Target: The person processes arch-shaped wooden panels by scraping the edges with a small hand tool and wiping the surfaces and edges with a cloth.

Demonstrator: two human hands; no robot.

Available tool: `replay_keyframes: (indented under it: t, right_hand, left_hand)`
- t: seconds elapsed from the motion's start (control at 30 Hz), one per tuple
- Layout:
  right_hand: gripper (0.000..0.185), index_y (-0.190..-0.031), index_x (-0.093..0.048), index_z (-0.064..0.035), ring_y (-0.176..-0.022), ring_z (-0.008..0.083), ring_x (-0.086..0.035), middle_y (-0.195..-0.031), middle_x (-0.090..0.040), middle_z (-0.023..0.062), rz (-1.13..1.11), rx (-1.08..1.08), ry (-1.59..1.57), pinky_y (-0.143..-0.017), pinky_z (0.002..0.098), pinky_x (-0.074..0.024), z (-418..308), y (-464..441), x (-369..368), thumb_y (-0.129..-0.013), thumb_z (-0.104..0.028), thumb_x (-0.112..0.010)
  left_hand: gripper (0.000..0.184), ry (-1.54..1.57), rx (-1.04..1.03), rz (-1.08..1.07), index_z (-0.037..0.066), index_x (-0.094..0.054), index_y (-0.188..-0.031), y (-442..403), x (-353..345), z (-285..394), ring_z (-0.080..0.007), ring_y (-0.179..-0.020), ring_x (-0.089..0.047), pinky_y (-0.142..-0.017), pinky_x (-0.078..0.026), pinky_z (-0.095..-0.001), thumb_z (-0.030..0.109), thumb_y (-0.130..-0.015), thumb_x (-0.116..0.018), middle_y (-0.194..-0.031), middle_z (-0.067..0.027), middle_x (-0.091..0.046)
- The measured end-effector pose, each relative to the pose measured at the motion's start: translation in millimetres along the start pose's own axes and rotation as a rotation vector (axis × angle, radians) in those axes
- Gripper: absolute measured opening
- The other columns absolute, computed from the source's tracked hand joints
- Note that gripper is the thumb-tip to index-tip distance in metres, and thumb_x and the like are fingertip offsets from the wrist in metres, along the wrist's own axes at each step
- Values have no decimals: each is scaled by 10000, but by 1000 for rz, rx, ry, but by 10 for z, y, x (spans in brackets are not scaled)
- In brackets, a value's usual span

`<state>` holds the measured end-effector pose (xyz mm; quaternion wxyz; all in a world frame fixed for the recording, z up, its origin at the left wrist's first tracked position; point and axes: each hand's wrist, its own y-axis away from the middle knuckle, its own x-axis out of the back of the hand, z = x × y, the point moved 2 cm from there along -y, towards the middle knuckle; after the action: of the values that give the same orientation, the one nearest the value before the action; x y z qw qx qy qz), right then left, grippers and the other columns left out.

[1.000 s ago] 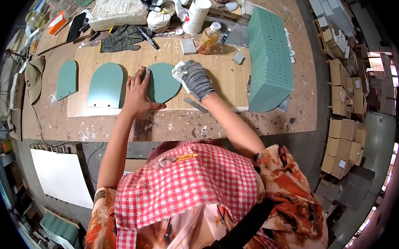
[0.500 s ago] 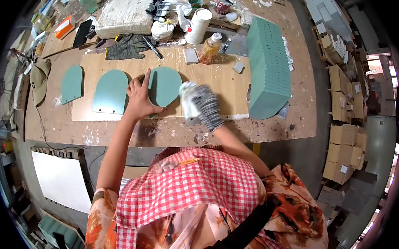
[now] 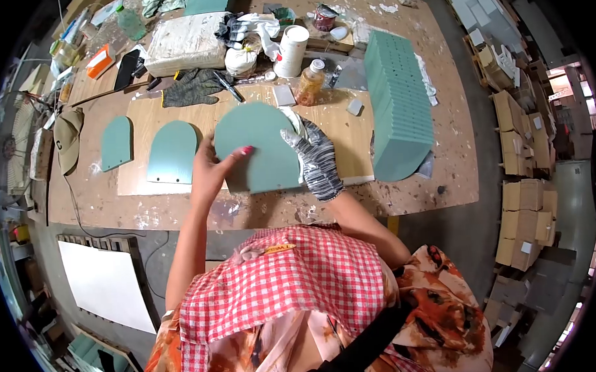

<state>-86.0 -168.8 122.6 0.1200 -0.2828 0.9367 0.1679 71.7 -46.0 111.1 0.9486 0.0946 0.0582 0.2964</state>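
A green round-topped panel (image 3: pixel 259 144) is raised off the wooden board (image 3: pixel 345 134) between my two hands. My bare left hand (image 3: pixel 218 164) grips its left edge, thumb on the face and fingers behind. At the right edge is my right hand (image 3: pixel 315 155), in a grey striped glove, thumb on the panel's face and a white cloth (image 3: pixel 293 123) between palm and edge. To the left lie a second green panel (image 3: pixel 172 151) with small holes along its bottom edge and a smaller-looking one (image 3: pixel 116 142).
A tall stack of green panels (image 3: pixel 401 108) stands at the right. Behind the board are a knitted glove (image 3: pixel 191 89), a marker (image 3: pixel 228 86), a white block (image 3: pixel 283 95), a bottle (image 3: pixel 311 83) and a white container (image 3: pixel 292 52). A cap (image 3: pixel 68 139) lies far left.
The panel that lay on the board is now lifted and nearer the camera. My right hand has come back to its right edge with the cloth, and my left hand has taken hold of its left edge.
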Motion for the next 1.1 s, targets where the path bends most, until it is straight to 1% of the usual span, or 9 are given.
replay_keyframes:
  t: [0.03,0.17,0.27,0.33,0.37,0.73,0.97,1.0,1.1]
  right_hand:
    - [326,-1163,-576,14,-904,108,-565,-1040,-633,59,8,118,80,-826,242,-461,-37,30,-30,-852,-69,-632]
    - [340,-1185,-575,15,-883,102,-572,-1039,-643,57,29,284,159,-824,239,-469,-33,27,-37,-856,-55,-625]
    - [290,-1134,-605,14,-861,96,-572,-985,-654,53,37,281,248,-799,243,-476,-95,32,7,-875,-115,-622]
    - [200,-1049,-627,22,-836,117,-595,-947,-652,62,214,76,-30,-787,233,-489,18,-121,166,-887,-89,-587]
    - [210,-1054,-606,29,-827,152,-622,-954,-647,83,77,76,-472,-779,257,-510,-2,-184,237,-902,-113,-570]
    - [288,-1173,-587,-29,-1020,129,-566,-1101,-615,75,-99,506,374,-890,247,-454,-295,48,52,-901,-125,-581]
    - [276,-1157,-610,-73,-1041,185,-569,-1107,-605,83,-171,518,514,-914,293,-451,-153,190,428,-884,-103,-589]
    - [272,-1143,-615,-76,-1050,197,-570,-1115,-599,93,-73,264,319,-922,298,-454,-12,156,584,-873,-105,-604]
    - [268,-1135,-623,-101,-1078,206,-568,-1177,-589,81,23,595,577,-940,320,-457,-459,-8,455,-869,-126,-605]
  left_hand:
    - [387,-91,34,-49,-56,-539,-1121,6,44,-32,-113,-800,-618,-702,-488,-221,165,-839,-687,-933,-81,-655]
    - [256,162,-125,180,-36,-564,-1065,194,-114,-89,-71,-808,-561,-714,-458,-205,163,-908,-599,-934,-39,-629]
    - [266,149,-184,223,-36,-565,-1062,217,-91,-129,-72,-820,-560,-730,-453,-206,178,-907,-602,-935,-33,-629]
    - [258,226,-155,218,-33,-568,-1060,246,-63,-79,-74,-819,-561,-731,-452,-207,171,-906,-601,-937,-31,-629]
    - [250,303,-124,220,-31,-570,-1058,254,-41,-61,-75,-819,-561,-733,-452,-208,165,-906,-599,-939,-28,-629]
    - [237,298,-148,172,-24,-576,-1039,124,-96,62,-64,-799,-543,-716,-434,-198,181,-918,-580,-913,-24,-623]
    - [270,332,-213,262,5,-548,-1031,-88,41,117,-44,-790,-514,-696,-417,-186,263,-966,-499,-904,-6,-599]
    - [277,310,-229,197,8,-545,-1035,-131,54,93,-42,-786,-511,-697,-416,-185,271,-973,-483,-900,-4,-595]
    - [303,314,-211,105,16,-532,-1058,-184,-78,207,-40,-783,-506,-697,-414,-185,297,-987,-440,-901,-2,-585]
